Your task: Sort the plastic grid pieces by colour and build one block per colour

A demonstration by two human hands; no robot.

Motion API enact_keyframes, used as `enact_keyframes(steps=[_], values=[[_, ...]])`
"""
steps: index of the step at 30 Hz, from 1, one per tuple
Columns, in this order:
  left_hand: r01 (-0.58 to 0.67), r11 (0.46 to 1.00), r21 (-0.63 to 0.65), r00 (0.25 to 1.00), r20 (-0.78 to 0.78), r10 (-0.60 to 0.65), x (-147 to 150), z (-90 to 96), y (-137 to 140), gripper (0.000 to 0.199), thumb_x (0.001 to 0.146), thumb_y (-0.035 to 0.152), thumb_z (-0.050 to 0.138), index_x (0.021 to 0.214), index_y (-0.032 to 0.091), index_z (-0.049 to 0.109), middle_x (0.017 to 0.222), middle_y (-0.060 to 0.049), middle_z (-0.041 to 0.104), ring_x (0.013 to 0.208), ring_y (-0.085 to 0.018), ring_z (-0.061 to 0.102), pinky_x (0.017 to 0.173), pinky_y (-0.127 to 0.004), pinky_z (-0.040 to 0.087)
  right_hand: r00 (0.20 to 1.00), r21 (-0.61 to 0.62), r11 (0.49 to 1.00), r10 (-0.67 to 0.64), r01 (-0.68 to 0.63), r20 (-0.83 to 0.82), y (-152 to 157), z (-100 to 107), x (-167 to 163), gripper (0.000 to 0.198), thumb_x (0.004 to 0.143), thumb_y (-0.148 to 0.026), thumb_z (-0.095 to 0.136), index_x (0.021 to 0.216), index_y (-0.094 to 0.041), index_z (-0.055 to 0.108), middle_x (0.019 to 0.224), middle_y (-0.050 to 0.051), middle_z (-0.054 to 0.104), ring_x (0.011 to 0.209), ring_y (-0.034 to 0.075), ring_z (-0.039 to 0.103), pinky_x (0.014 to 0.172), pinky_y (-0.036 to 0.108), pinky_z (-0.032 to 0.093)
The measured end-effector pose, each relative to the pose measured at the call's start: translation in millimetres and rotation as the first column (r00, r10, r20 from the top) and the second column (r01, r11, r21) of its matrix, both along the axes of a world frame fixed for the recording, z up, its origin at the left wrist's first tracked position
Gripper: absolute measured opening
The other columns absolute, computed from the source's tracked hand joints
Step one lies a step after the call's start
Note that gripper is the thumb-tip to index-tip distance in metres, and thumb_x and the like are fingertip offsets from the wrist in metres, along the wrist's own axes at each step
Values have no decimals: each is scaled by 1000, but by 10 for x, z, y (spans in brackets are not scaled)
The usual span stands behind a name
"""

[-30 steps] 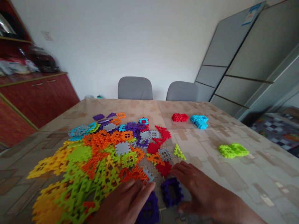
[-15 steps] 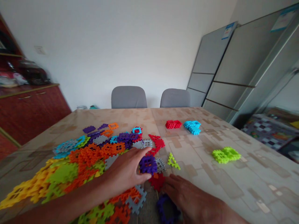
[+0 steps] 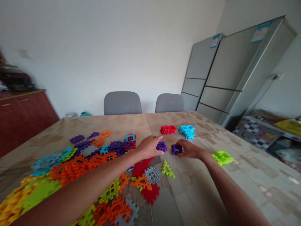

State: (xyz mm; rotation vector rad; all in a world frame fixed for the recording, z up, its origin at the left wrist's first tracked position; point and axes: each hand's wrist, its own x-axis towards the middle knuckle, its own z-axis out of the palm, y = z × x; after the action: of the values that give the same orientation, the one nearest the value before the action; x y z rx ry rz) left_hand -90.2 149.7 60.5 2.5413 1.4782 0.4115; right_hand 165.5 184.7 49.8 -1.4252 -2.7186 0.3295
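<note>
My left hand (image 3: 150, 147) grips a purple window-patterned building tile (image 3: 162, 146) between thumb and fingers, just above or at the tabletop. Close by on the right, my right hand (image 3: 188, 148) has its fingers closed on a purple frame-shaped tile (image 3: 176, 149). A small gap separates the two purple pieces. Nearer to me lie a lime triangular tile (image 3: 167, 169), a grey window tile (image 3: 152, 175) and a red tile (image 3: 150, 194). Under and left of my left forearm spreads a mixed heap of orange tiles (image 3: 77, 168), yellow, lime, purple, grey and blue ones.
Beyond my hands sit a red stack (image 3: 168, 129) and a light-blue stack (image 3: 187, 131) of tiles. A lime stack (image 3: 222, 157) lies to the right. Two grey chairs (image 3: 123, 103) stand behind the patterned table (image 3: 254, 175), with a fridge (image 3: 218, 72) at the back right.
Both hands have moved forward, away from me, carrying purple tiles. My right hand has picked up the purple frame from the near edge. The view has shifted slightly right.
</note>
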Motion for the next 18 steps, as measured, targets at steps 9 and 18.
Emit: enact_keyframes(steps=[9,18], values=[[36,999,-19,998,-42,-37,442,-249,367,37,100,36,66,131,19,59,131,-10,62,109,-27,66,92,-49,57,999,-21,1000,10,-9,37,358,-101,75,24,97,-34,68,112,-16,67,117,7,67,105,24,66,91,46,55],[16,1000,2,999,-39,-15,631,-301,321,36,100,35,67,131,19,60,133,-11,61,113,-28,64,95,-51,55,998,-61,998,11,-15,-60,381,-126,207,25,96,-33,69,114,-16,67,118,8,67,107,24,65,93,47,55]])
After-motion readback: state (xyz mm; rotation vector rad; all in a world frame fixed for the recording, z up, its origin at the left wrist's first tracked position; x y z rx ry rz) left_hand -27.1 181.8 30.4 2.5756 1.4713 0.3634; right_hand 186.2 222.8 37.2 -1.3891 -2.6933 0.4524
